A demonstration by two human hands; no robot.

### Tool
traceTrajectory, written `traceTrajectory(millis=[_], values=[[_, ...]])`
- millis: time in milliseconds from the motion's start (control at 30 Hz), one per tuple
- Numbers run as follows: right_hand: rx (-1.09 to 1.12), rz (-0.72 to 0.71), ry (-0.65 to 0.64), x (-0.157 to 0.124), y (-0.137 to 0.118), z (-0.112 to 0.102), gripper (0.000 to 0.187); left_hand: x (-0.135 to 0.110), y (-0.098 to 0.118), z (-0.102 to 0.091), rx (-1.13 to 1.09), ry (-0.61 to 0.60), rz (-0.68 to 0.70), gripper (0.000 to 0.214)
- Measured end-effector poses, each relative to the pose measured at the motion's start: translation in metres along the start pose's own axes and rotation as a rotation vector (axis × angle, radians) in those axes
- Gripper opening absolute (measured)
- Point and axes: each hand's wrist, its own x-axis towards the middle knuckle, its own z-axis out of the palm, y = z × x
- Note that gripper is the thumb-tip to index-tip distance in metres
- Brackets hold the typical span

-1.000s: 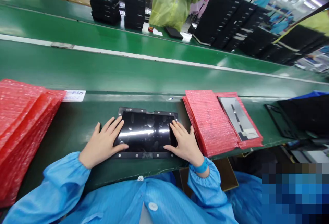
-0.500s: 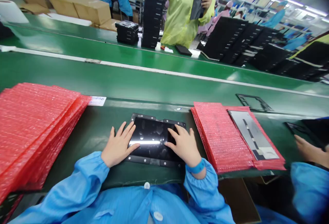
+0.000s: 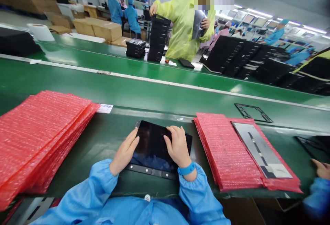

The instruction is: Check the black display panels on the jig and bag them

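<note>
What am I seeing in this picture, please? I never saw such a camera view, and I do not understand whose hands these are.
One camera worn on a worker's head looks down, so the blue sleeves are the worker's own. Their left hand and right hand, with a blue wristband, are on a glossy black display panel. A black studded strip lies just below it. Red bubble-wrap bags are stacked on either side, on a green conveyor line. Farther away stands a co-worker in a yellow gown.

Table: green work table [image 3: 108, 132], a green belt along its far side
6 o'clock: black studded frame [image 3: 152, 170]
9 o'clock: stacked red bubble-wrap bags [image 3: 43, 139]
11 o'clock: white label [image 3: 105, 108]
2 o'clock: open black frame [image 3: 253, 113], on the belt
3 o'clock: second red bubble-wrap stack [image 3: 221, 152]
</note>
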Motion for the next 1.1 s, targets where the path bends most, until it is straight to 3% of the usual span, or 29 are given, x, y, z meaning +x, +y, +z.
traceTrajectory(millis=[167,333,433,567,633,767,900,1000,1100], values=[[0.073,0.034,0.14,-0.006,0.002,-0.024,0.042,-0.004,0.032,0.003,-0.685,-0.021,-0.19,0.054],[0.111,0.24,0.328,-0.025,0.006,-0.047,0.043,0.008,0.035,-0.014,-0.916,0.013,-0.33,0.055],[0.292,0.454,0.259,-0.042,0.013,-0.055,0.048,0.017,0.027,-0.027,-0.957,0.058,-0.349,0.049],[0.75,0.605,-0.116,-0.058,0.014,-0.059,0.046,0.023,0.018,-0.036,-0.97,0.079,-0.328,0.042],[0.865,0.608,-0.202,-0.06,0.009,-0.058,0.048,0.024,0.016,-0.037,-0.978,0.083,-0.33,0.04],[0.879,0.573,-0.169,-0.06,-0.002,-0.055,0.051,0.025,0.014,-0.037,-1.018,0.101,-0.369,0.04],[0.95,0.563,-0.169,-0.063,-0.001,-0.053,0.051,0.024,0.016,-0.037,-1.1,0.111,-0.526,0.035],[1.059,0.585,-0.165,-0.065,0.005,-0.05,0.05,0.019,0.023,-0.036,-0.985,0.018,-0.589,0.037],[1.096,0.639,-0.132,-0.066,0.013,-0.046,0.051,0.012,0.036,-0.036,-0.784,-0.089,-0.622,0.054]])
